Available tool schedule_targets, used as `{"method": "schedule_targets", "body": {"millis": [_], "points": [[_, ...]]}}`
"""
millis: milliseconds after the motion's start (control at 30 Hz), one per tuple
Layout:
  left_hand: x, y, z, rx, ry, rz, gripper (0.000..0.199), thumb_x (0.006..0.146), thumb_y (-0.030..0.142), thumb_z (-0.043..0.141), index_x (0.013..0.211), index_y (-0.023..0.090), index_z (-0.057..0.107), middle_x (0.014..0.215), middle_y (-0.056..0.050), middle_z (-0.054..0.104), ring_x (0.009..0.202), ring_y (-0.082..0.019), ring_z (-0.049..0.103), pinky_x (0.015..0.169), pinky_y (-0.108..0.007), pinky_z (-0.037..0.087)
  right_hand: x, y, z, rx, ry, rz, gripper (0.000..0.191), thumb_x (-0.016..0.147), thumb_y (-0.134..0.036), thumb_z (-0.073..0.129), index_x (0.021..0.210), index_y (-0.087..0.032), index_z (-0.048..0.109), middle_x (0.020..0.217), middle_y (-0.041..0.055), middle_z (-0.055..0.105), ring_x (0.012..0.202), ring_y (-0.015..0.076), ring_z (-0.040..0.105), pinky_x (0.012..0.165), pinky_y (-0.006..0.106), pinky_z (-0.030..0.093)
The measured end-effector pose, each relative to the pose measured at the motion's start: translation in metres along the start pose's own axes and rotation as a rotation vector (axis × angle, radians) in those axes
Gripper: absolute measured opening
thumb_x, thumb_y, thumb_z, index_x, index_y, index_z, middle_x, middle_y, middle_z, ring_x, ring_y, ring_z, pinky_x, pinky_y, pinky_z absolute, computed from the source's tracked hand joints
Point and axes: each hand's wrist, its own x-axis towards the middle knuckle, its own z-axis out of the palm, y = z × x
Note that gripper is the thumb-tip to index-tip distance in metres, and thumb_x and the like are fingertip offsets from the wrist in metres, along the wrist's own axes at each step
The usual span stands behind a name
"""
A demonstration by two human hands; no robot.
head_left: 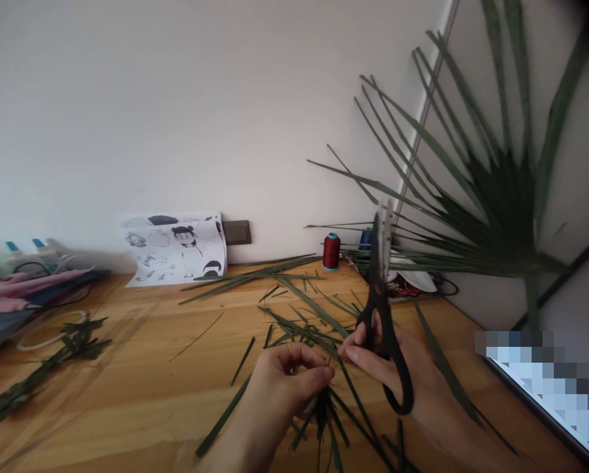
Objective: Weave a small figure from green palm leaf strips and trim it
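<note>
I'd call it midway: one leaf piece, seemingly finished, lies well left of the spool, while in front of the spool the left hand pinches a splayed bundle, the right hand clasps scissors, and loose strips lie unused.

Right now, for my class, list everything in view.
wooden tabletop: one, brown, below
fan-shaped palm leaf: one, green, right
narrow leaf strips: many, green, tabletop
bunched leaf piece: one, green, left
printed cartoon paper: one, monochrome, back
rectangular plate: one, brown, wall
cylindrical thread spools: two, red and blue, back
capped bottles: two, blue caps, left
thin ring: one, whitish, left
unclear item: one, pink, left
screened device: one, dark, right
black-handled scissors: one, dark, right hand
left hand: one, bare, centre
right hand: one, bare, centre
</note>
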Motion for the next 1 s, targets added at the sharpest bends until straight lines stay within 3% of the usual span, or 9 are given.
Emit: {"method": "schedule_targets", "body": {"millis": [200,467,600,800,1000], "points": [[-0.001,-0.001,-0.001,0.027,-0.026,-0.030,0.018,0.062,0.027,0.065,0.062,0.014,0.053,0.043,0.006,0.046,0.038,-0.008,0.047,0.040,-0.020,0.033,-0.001,-0.002,0.004,0.085,-0.055,0.078,0.014,0.068,-0.027,0.058,0.065,-0.018,0.047,0.064,-0.0023,0.054,0.062,0.0122,0.051,0.057,0.024,0.039],[0.000,-0.001,0.000,-0.023,-0.030,-0.043,0.017,0.061,0.025,0.066,0.062,0.014,0.053,0.043,0.005,0.050,0.035,-0.007,0.045,0.038,-0.019,0.031,-0.003,-0.004,0.006,0.034,0.071,0.077,0.013,0.070,-0.028,0.057,0.070,-0.018,0.049,0.063,-0.0033,0.054,0.060,0.0115,0.050,0.056,0.023,0.039],[0.001,-0.002,-0.002,-0.057,-0.058,-0.061,0.017,0.063,0.026,0.065,0.063,0.013,0.054,0.045,0.002,0.053,0.038,-0.008,0.049,0.038,-0.018,0.030,0.004,0.002,-0.003,0.039,0.175,0.047,0.018,0.071,-0.034,0.058,0.072,-0.019,0.047,0.065,-0.0028,0.056,0.063,0.0131,0.054,0.058,0.024,0.041],[0.001,0.003,-0.009,-0.135,-0.054,-0.079,0.012,0.065,0.022,0.064,0.071,0.013,0.057,0.054,0.001,0.058,0.049,-0.010,0.057,0.045,-0.017,0.035,0.025,0.016,-0.028,-0.043,0.444,-0.013,0.020,0.064,-0.034,0.064,0.065,-0.020,0.049,0.060,-0.0034,0.055,0.060,0.0143,0.053,0.057,0.025,0.041],[0.002,0.008,-0.014,-0.195,-0.056,-0.023,0.011,0.069,0.022,0.061,0.067,0.013,0.056,0.053,-0.002,0.061,0.048,-0.009,0.056,0.046,-0.018,0.035,0.035,0.032,-0.045,0.018,0.537,-0.065,0.022,0.066,-0.036,0.063,0.073,-0.022,0.047,0.069,-0.0013,0.056,0.069,0.0171,0.056,0.064,0.029,0.042]]}}
